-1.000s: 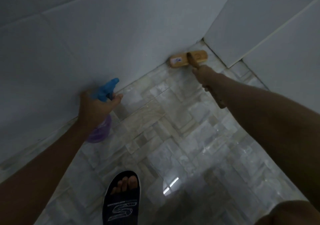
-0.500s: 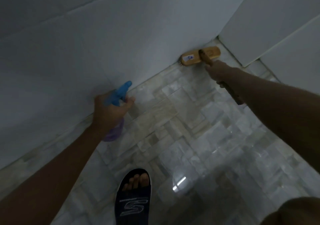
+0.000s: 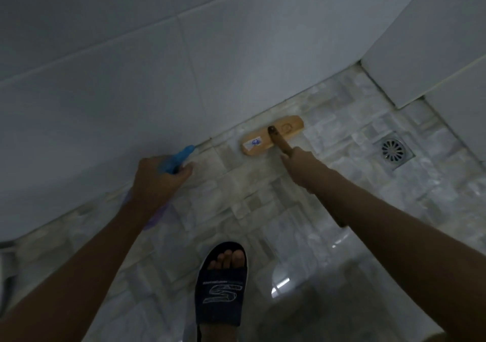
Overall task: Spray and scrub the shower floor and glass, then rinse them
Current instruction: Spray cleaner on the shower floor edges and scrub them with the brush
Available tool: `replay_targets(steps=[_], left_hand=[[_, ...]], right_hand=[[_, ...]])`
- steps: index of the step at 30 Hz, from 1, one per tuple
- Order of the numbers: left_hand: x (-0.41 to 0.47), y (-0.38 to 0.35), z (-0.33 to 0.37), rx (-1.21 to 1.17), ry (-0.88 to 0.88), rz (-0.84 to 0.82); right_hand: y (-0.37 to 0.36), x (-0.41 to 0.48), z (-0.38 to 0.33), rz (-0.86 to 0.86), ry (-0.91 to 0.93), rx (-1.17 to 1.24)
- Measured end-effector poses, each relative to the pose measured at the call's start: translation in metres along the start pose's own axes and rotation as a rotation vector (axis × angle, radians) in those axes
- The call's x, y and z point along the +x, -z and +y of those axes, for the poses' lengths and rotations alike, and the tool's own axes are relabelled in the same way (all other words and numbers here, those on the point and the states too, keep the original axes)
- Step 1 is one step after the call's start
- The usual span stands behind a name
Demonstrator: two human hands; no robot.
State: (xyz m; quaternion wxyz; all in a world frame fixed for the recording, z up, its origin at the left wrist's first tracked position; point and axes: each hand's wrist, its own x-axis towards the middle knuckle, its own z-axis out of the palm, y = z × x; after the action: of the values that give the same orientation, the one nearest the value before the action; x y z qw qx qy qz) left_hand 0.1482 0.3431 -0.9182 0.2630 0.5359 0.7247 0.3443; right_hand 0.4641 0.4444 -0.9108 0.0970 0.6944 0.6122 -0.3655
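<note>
Left hand [image 3: 157,178] grips a spray bottle [image 3: 177,159] by its blue trigger head, fingers curled round it, with the purple body hanging below the wrist. It is held over the floor [image 3: 236,210], just ahead of a dark slide sandal [image 3: 222,286] worn on one foot. Right hand [image 3: 299,166], further out, is closed round the wooden handle of a scrub brush [image 3: 263,141]. Brush head lies flat on the floor tiles, close to the foot of the wall [image 3: 131,78]. Floor drain [image 3: 393,151] sits to the right, near the far corner, apart from the brush.
</note>
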Motion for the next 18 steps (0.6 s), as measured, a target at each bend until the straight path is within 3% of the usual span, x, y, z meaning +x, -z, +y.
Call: replay_targets(steps=[6,10,13,18], left_hand=[[-0.006,0.001,-0.005,-0.037,-0.078,-0.024],[-0.011,0.000,0.000,0.022,-0.101,-0.057],[-0.010,0.004,0.003,0.006,-0.082,-0.009],[-0.006,0.014,-0.006,-0.089,-0.047,0.064]], right_hand=[[-0.026,-0.072,0.019,-0.137,0.001,-0.177],[-0.042,-0.017,-0.037,-0.045,0.166,-0.048],[-0.027,0.006,-0.071,-0.046,0.119,0.007],[-0.029,-0.050,-0.010,-0.081,0.003,0.013]])
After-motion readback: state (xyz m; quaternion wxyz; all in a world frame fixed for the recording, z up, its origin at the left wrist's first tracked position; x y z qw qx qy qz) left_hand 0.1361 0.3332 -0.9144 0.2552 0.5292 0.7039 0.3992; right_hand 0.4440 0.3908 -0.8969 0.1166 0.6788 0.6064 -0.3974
